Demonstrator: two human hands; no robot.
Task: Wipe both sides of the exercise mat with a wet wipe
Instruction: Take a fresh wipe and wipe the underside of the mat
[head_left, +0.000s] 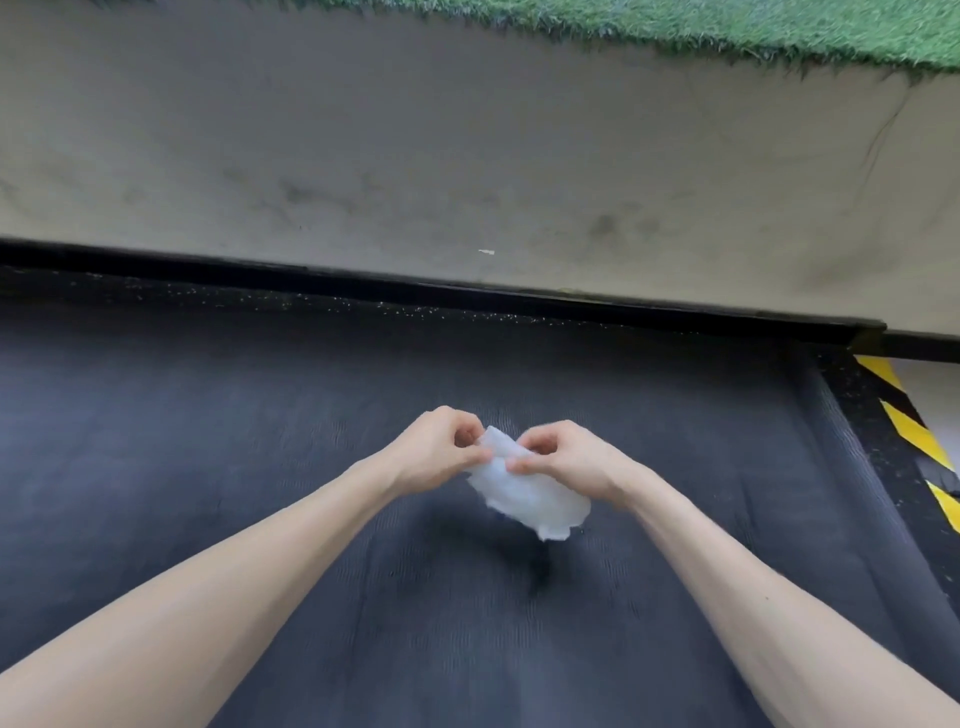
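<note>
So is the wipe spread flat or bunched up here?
Bunched up: the wipe hangs crumpled above the mat, left hand and right hand pinching its top edge.

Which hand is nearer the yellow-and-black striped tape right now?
Right. The right hand pinches the wet wipe left of the tape; the left hand pinches it too, farther left.

A gym floor: black speckled rubber flooring (363, 306), yellow-black hazard tape (914, 431), artificial turf (727, 26) beyond bare concrete (467, 156).

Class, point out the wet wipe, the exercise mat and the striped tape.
wet wipe (530, 493), head view, middle of the crumpled sheet.
exercise mat (208, 415), head view, bare left surface.
striped tape (914, 434), head view, a yellow stripe.
</note>
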